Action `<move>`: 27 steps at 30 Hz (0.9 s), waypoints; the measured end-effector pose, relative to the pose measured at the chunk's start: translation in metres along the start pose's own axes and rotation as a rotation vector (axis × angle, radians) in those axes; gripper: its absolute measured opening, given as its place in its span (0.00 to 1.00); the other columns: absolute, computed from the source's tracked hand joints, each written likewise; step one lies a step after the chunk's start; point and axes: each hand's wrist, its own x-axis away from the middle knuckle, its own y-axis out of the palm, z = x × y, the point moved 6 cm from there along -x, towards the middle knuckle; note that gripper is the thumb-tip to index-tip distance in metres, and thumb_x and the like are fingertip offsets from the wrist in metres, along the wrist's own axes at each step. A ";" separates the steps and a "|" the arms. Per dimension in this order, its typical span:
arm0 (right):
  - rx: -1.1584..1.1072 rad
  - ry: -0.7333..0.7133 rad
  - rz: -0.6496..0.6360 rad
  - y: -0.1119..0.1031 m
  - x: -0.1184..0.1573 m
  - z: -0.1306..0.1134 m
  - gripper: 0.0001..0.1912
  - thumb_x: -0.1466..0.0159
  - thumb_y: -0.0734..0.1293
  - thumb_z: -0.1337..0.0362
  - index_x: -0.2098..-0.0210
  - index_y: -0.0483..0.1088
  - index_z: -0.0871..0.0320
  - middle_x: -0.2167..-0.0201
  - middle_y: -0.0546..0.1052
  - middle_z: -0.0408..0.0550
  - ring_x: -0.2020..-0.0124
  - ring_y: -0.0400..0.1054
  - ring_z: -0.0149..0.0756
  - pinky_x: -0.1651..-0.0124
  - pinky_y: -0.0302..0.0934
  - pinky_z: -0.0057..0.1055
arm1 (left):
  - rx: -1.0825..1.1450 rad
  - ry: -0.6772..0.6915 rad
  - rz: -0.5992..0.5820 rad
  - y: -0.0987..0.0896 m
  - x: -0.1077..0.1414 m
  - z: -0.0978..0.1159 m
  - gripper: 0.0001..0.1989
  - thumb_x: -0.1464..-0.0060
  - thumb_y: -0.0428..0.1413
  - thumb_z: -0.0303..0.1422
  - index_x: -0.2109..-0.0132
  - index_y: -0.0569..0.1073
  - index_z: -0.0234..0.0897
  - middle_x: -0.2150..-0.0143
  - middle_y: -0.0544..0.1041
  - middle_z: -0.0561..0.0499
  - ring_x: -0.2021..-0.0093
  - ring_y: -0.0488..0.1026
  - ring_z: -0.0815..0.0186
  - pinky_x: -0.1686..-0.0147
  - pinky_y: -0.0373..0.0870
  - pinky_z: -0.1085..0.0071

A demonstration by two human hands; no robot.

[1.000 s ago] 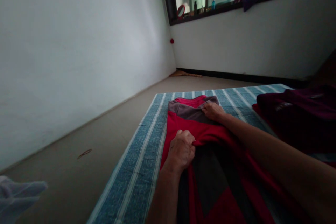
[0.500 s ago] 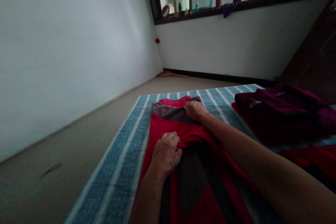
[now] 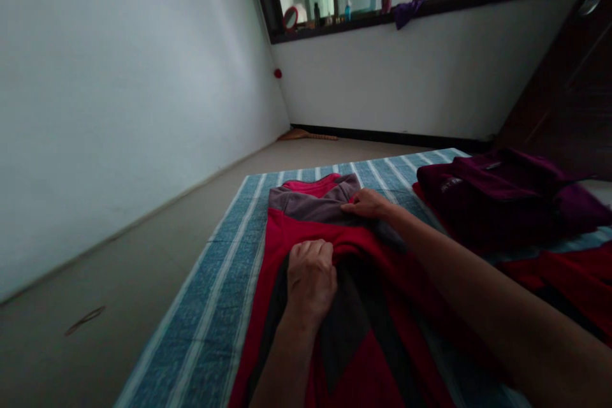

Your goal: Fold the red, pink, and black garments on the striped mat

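A red and grey jacket (image 3: 277,242) lies lengthwise on the striped bedspread, its collar at the far end. My left hand (image 3: 312,274) is on the middle of it, fingers curled over a raised fold of the red cloth. Farther up, beside the collar, my right hand (image 3: 366,204) pinches the grey shoulder part between thumb and fingers. Below the fold, the lower part of the jacket shows dark grey and red panels. My right forearm hides part of its right side.
The blue and white striped bedspread (image 3: 205,293) covers the bed. Folded purple clothing (image 3: 492,197) sits at the right, with another red garment (image 3: 568,274) nearer me. A white wall (image 3: 119,89) stands left beyond a strip of floor. Bottles and a round mirror (image 3: 290,18) line the windowsill.
My right hand has shifted down a little from the collar edge along the grey shoulder. My left hand has moved slightly right on the fold. The view has turned a little to the right.
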 end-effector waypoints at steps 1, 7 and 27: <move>-0.001 0.002 -0.001 0.001 0.004 0.003 0.25 0.38 0.60 0.44 0.71 0.76 0.58 0.71 0.77 0.47 0.71 0.70 0.33 0.72 0.56 0.25 | -0.004 0.002 0.011 0.001 0.000 0.002 0.08 0.50 0.53 0.24 0.61 0.72 0.37 0.60 0.76 0.45 0.57 0.69 0.54 0.54 0.62 0.59; 0.019 0.057 0.075 -0.001 0.015 0.010 0.19 0.36 0.61 0.51 0.65 0.76 0.59 0.61 0.78 0.54 0.62 0.71 0.39 0.66 0.57 0.27 | -0.054 -0.007 0.096 0.007 0.001 -0.001 0.10 0.47 0.49 0.24 0.60 0.73 0.37 0.64 0.77 0.45 0.61 0.72 0.57 0.56 0.62 0.60; -0.104 0.103 0.067 0.006 0.019 0.039 0.18 0.38 0.65 0.53 0.75 0.75 0.60 0.78 0.72 0.45 0.76 0.63 0.29 0.75 0.48 0.26 | 0.073 0.104 0.290 0.003 0.003 0.009 0.04 0.48 0.55 0.24 0.67 0.69 0.38 0.66 0.71 0.50 0.62 0.69 0.60 0.61 0.67 0.67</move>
